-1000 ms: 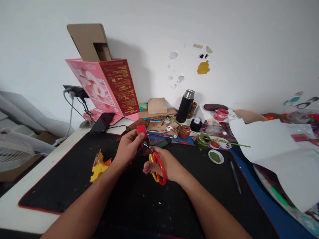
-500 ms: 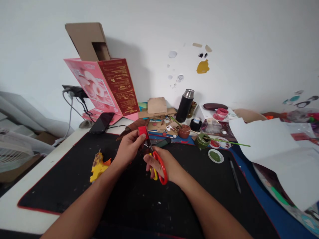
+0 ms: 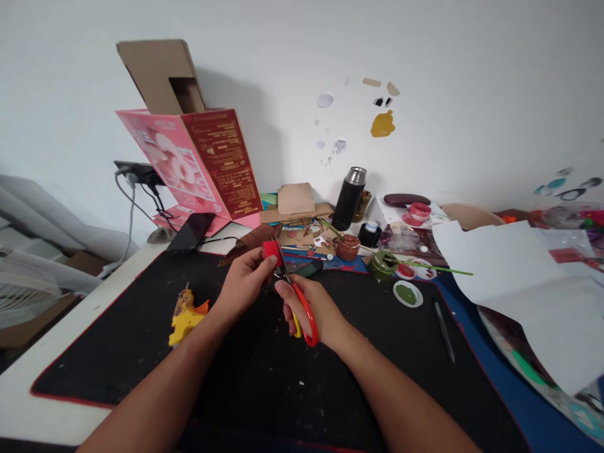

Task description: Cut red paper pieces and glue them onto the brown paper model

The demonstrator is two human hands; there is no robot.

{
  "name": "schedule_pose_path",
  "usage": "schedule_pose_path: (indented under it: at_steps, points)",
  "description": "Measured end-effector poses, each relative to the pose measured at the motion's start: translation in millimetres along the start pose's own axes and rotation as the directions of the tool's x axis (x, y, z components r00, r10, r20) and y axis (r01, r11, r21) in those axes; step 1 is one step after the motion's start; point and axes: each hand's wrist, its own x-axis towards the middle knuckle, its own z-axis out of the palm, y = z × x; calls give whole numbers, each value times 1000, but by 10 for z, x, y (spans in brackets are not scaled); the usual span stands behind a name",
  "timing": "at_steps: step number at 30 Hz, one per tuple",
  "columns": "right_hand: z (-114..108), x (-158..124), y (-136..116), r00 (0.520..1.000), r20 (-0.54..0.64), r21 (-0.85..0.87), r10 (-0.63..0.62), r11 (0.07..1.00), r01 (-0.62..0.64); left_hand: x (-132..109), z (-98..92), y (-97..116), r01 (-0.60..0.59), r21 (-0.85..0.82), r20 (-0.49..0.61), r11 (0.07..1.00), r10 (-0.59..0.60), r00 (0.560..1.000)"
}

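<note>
Between the thumb and fingers of my left hand [image 3: 246, 280] is a small red ridged piece [image 3: 270, 253], perhaps corrugated paper. My right hand [image 3: 314, 311] is wrapped around the scissors [image 3: 307, 318], whose handles are red and yellow. Their blades point up and away, right along the right edge of the red piece. Whether the blades touch it I cannot tell. Both hands are above the black mat [image 3: 264, 390]. To the left of my left forearm lies a yellow glue gun [image 3: 185, 321] with an orange trigger.
A black phone [image 3: 191, 231] and a pink-and-red box [image 3: 189, 163] stand back left. Behind my hands are cardboard scraps [image 3: 296, 200], a black flask [image 3: 349, 198], a brown paint jar [image 3: 348, 247] and a green paint jar [image 3: 381, 267]. A black pen [image 3: 443, 330] and white sheets [image 3: 514, 283] lie right.
The scissor handles have come closer together as my right hand squeezed, and the yellow loop is now mostly hidden by my fingers. My left hand holds the red piece in nearly the same spot.
</note>
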Motion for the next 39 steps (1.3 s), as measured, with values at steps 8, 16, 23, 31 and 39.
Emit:
schedule_pose_path:
  at_steps: [8, 16, 23, 31, 39]
  points:
    - [-2, -3, 12, 1000, -16, -28, -14, 1000, 13, 11, -15, -76, 16, 4, 22, 1000, -16, 1000]
    - [2, -15, -40, 999, -31, -62, -10, 998, 8, 13, 3, -94, 34, 10, 23, 999, -34, 999]
    - [4, -15, -66, 999, -34, -60, 4, 998, -6, 13, -2, -94, 33, 9, 23, 999, -33, 999]
    - [7, -11, -66, 999, -41, -60, 36, 997, -39, 19, -2, -74, 54, 21, 30, 998, -54, 998]
    - [-7, -7, -50, 998, -40, -92, 41, 995, -45, 23, -3, -68, 46, 36, 19, 998, -46, 999]
